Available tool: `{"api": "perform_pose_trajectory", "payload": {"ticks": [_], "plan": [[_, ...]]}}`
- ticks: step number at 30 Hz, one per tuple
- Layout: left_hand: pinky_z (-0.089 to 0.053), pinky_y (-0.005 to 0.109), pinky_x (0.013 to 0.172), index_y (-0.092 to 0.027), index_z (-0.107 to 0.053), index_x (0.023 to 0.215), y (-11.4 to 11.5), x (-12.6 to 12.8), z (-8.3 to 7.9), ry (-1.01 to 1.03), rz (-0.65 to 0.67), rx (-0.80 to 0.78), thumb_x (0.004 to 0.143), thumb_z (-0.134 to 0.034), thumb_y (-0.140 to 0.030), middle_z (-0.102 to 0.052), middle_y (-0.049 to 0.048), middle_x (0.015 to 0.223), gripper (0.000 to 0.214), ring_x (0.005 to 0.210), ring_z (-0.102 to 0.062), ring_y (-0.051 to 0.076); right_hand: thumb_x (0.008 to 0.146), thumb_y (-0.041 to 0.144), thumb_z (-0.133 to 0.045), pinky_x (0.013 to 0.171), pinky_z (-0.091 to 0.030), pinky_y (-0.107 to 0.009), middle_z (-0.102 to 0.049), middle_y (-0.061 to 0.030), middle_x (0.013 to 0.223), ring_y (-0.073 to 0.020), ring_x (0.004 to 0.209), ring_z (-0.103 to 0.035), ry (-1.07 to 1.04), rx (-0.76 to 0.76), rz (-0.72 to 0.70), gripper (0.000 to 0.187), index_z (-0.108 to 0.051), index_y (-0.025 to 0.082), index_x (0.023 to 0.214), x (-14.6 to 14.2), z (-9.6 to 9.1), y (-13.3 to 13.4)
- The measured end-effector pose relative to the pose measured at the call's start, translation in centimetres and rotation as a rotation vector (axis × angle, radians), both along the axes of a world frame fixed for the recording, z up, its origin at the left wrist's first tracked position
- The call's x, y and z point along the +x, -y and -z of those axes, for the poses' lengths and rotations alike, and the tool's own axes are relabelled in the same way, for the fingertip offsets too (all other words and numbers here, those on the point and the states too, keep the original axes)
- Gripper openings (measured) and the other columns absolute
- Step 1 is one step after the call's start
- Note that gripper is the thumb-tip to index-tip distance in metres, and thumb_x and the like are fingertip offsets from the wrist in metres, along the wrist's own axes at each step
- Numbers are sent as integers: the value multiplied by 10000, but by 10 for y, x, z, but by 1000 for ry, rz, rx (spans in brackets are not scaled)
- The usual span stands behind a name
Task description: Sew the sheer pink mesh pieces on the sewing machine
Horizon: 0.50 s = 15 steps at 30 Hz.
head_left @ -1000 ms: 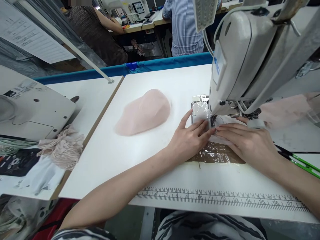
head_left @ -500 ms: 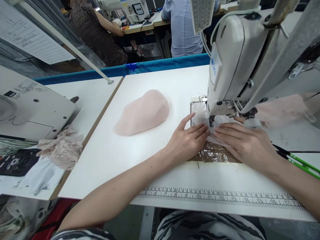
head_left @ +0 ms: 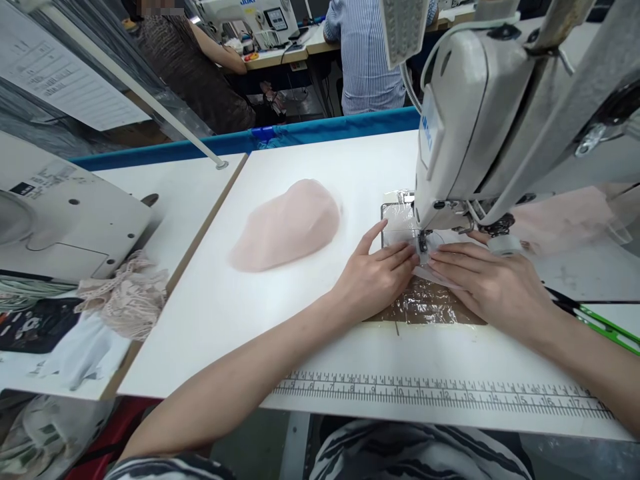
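Both hands lie palm down on the counter (head_left: 240, 327), just apart, either side of the presser foot (head_left: 423, 241) of a pale sewing machine (head_left: 453, 133). Fingers of the left hand (head_left: 377, 277) are stretched out over a sheer, pale cloth (head_left: 432, 274) under the foot; those of the right hand (head_left: 493, 280) rest on its other side, and whether they pinch it I cannot tell. Below the cloth, a brown patch (head_left: 430, 305) shines under clear film.

White and smooth, the counter carries a printed ruler (head_left: 445, 397) along its near edge. A sheer pink piece (head_left: 295, 227) lies to the left, well apart from the hands; more pink fabric (head_left: 560, 217) lies beyond the right hand. A green-and-black tool (head_left: 605, 327) sits beside the right wrist.

Across a wooden-edged seam, the adjoining surface holds another machine (head_left: 65, 213), a tangle of beige trim (head_left: 127, 300), a black item (head_left: 37, 325) and white cloth (head_left: 80, 350). Blue fabric (head_left: 340, 125) borders the far side. Beyond it are a person in a dark top (head_left: 187, 67), another in a striped shirt (head_left: 373, 60), and a further machine (head_left: 260, 20). A printed sheet (head_left: 70, 67) hangs upper left, behind a slanting pole (head_left: 135, 83).
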<state>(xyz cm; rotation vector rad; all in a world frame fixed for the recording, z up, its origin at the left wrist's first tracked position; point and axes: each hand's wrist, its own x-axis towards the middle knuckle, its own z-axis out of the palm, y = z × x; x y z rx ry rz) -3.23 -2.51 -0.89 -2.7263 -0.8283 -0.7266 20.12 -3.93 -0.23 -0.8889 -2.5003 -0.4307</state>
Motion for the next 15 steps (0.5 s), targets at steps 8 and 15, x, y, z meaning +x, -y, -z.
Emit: {"api": "perform_pose_trajectory", "payload": {"ticks": [8, 15], "plan": [[-330, 570, 1210, -129, -707, 1129, -5, 1, 1, 22, 1, 4, 1000, -484, -156, -754, 84, 1129, 260, 1100, -710, 200, 938, 117, -537, 830, -555, -364, -743, -28, 1150, -220, 1041, -707, -26, -69, 65, 251, -749, 208, 1038, 0, 6, -2], [-304, 563, 1226, -140, -705, 1144, -6, 1, 1, 13, -17, -24, 1003, -480, -161, -746, 81, 1154, 265, 1126, -698, 201, 961, 147, -535, 922, -543, -400, -741, -40, 1156, -233, 1078, -692, -10, -103, 91, 246, -738, 189, 1093, 1, 12, -5]]}}
